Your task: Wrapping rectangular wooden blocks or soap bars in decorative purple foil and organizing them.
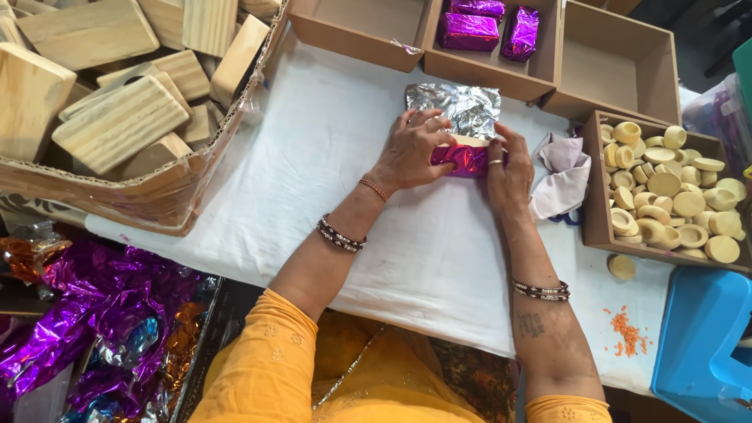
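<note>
On the white cloth point(329, 180) lies a sheet of foil, silver side up point(462, 106), partly folded in purple point(464, 159) over a wooden block point(470, 142). My left hand point(411, 149) presses the purple fold down on the block from the left. My right hand point(509, 168) holds the block's right end, fingers curled on the foil. Both wrists wear dark bangles.
A carton of wooden blocks point(117, 102) fills the far left. Cardboard trays stand at the back, one holding three purple-wrapped blocks point(478, 27). A tray of round wooden caps point(674, 192) sits right, beside a crumpled cloth point(560, 176). Purple foil scraps point(94, 313) and a blue stool point(701, 337) lie near.
</note>
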